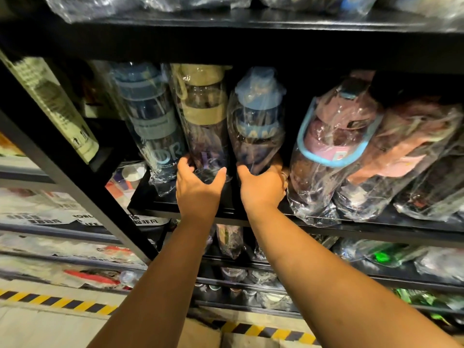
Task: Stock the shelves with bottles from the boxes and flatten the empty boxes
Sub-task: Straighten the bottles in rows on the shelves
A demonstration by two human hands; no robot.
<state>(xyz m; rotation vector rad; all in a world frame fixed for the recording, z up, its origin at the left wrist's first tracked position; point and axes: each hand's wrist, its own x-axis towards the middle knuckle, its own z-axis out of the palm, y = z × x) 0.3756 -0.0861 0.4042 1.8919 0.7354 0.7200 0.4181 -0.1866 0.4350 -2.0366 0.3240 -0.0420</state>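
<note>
Fig. 1. Large pale letters "OR" are printed on the blue-capped bottle [150, 116]. "AM" is legible on the band of the light-blue bottle [256, 126], and "D" on the pink bottle [336, 136]. Chinese characters and "OBL" are carried by the cartons [75, 218] at lower left.

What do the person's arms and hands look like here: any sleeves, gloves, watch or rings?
The left forearm and right forearm are bare along their visible length; no sleeve edge enters the frame. The left hand and right hand wear no gloves. No watch, bracelet or band shows at either wrist, and no ring is visible on either hand.
</note>
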